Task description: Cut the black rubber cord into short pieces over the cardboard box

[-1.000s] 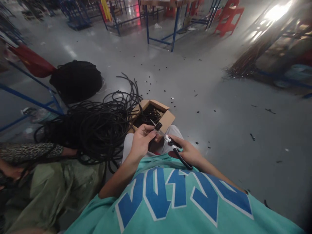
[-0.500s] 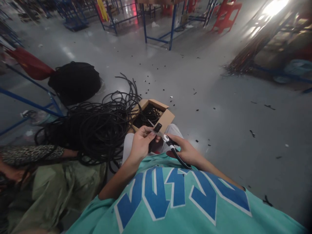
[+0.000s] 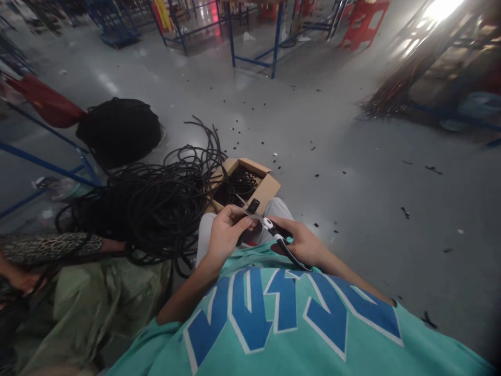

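My left hand (image 3: 227,231) is closed around a short black tube (image 3: 253,206), whose end sticks up past the fingers. In my right hand (image 3: 303,241) are scissors (image 3: 285,246) with black and white handles; their blades are parted and lie at the tube. Just beyond my hands, between my knees and the floor, is an open cardboard box (image 3: 268,192) with many small black pieces inside. A large tangle of black cord (image 3: 156,203) lies left of the box, some strands reaching over its edge.
A round black bundle (image 3: 119,130) stands on the floor at the left. Beside me at lower left is a person's arm (image 3: 50,244) in a leopard-print sleeve. Ahead are a blue-framed table (image 3: 274,44) and a red stool (image 3: 364,23). Small black scraps dot the floor.
My right hand and the scissors' handles have shifted slightly right. My left hand still holds the tube in nearly the same place.
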Demonstrator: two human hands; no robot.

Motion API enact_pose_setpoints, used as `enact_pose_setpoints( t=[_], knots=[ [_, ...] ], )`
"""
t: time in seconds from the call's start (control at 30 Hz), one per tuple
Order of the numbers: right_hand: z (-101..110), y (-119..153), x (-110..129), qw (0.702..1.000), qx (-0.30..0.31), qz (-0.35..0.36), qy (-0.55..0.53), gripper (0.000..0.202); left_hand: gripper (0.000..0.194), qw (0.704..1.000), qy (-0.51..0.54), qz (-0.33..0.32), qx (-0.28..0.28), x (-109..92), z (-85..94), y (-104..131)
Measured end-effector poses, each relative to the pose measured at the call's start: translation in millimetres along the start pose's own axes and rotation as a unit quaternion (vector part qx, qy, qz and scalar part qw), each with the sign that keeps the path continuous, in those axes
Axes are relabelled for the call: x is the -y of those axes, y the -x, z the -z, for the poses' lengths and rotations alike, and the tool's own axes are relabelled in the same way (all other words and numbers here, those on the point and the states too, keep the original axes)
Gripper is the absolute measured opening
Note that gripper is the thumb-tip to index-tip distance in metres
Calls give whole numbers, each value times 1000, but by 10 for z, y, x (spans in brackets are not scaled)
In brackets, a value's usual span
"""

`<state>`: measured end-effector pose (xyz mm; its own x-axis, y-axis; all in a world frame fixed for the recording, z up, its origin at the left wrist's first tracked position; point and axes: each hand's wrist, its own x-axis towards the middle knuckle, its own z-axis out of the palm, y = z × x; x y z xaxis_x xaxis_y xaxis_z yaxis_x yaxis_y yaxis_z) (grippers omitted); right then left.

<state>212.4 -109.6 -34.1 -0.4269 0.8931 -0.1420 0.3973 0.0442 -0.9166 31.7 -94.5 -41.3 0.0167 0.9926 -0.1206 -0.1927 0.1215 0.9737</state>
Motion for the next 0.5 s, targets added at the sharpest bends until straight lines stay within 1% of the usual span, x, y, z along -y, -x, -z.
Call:
enact_pose_setpoints(
  t=[0.17,0.33,0.43,0.5],
  knots=[
    [-4,18,-5,999,4,-5,-37,51,29,999,37,9,-12,-19,-19,1],
    [1,20,-73,998,24,-11,-60,47,30,999,26,28,-2,-42,-15,5],
    [9,7,-104,993,51,-8,-109,42,32,998,42,38,26,-74,13,-34],
    [8,1,-116,987,72,-1,-141,39,41,993,76,52,78,-88,66,-89]
  ],
)
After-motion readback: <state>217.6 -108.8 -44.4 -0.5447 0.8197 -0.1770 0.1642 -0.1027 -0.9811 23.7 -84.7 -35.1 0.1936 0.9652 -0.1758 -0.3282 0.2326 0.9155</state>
